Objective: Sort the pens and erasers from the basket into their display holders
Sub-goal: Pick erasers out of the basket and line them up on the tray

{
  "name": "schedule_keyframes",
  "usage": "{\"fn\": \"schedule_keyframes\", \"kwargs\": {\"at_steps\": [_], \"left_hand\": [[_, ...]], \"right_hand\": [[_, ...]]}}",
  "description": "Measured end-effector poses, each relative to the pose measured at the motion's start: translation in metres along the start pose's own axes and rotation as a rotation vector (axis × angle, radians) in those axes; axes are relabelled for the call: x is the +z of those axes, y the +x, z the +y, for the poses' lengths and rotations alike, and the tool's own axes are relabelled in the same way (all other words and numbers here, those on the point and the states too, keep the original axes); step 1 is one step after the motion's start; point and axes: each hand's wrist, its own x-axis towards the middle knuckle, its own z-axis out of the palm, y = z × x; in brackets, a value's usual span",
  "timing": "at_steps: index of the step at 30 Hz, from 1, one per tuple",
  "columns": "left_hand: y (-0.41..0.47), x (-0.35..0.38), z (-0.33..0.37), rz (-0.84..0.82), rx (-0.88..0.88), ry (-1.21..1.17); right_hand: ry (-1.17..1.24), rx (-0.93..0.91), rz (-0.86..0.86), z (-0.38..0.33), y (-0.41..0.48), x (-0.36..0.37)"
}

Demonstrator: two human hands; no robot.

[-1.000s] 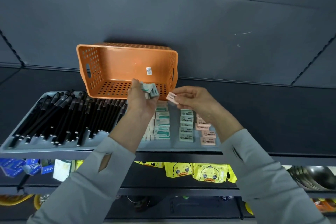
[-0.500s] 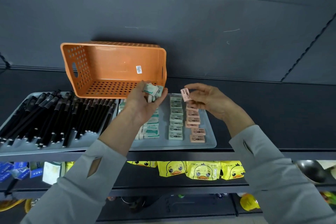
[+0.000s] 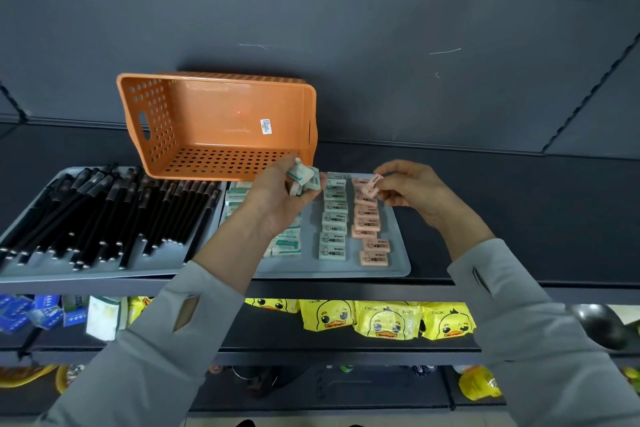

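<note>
Grey tray point(image 3: 397, 255) holds green and pink erasers point(image 3: 334, 217).

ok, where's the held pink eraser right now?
Head view, right of centre: the pink eraser is pinched in the right hand, just over the far end of the pink row on the tray.

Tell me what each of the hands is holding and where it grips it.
The left hand clutches several green erasers in its curled fingers. The right hand pinches one pink eraser by its end.
</note>
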Motion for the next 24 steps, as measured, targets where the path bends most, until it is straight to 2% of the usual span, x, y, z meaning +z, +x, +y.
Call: {"fn": "schedule_keyframes", "kwargs": {"at_steps": [5, 10, 14, 17, 19, 21, 24], "left_hand": [[-0.001, -0.002, -0.007, -0.059, 0.012, 0.134], [0.002, -0.002, -0.008, -0.072, 0.005, 0.156], [0.001, -0.002, -0.010, -0.096, 0.000, 0.152], [0.000, -0.001, -0.011, -0.119, -0.008, 0.116], [0.000, 0.001, -0.012, -0.137, -0.027, 0.073], [0.003, 0.005, -0.014, -0.128, -0.008, 0.096], [0.008, 0.014, -0.016, -0.097, 0.047, 0.130]], "right_hand": [[-0.177, -0.067, 0.034, 0.010, -0.003, 0.005], [-0.358, -0.163, 0.129, 0.014, 0.000, 0.008], [-0.540, -0.185, 0.091, 0.010, -0.001, 0.008], [-0.514, -0.207, 0.108, 0.003, 0.000, 0.013], [-0.350, -0.239, 0.130, -0.007, -0.002, 0.022], [-0.160, -0.198, 0.020, -0.019, -0.006, 0.034], [-0.323, -0.244, -0.013, -0.022, -0.003, 0.046]]}}
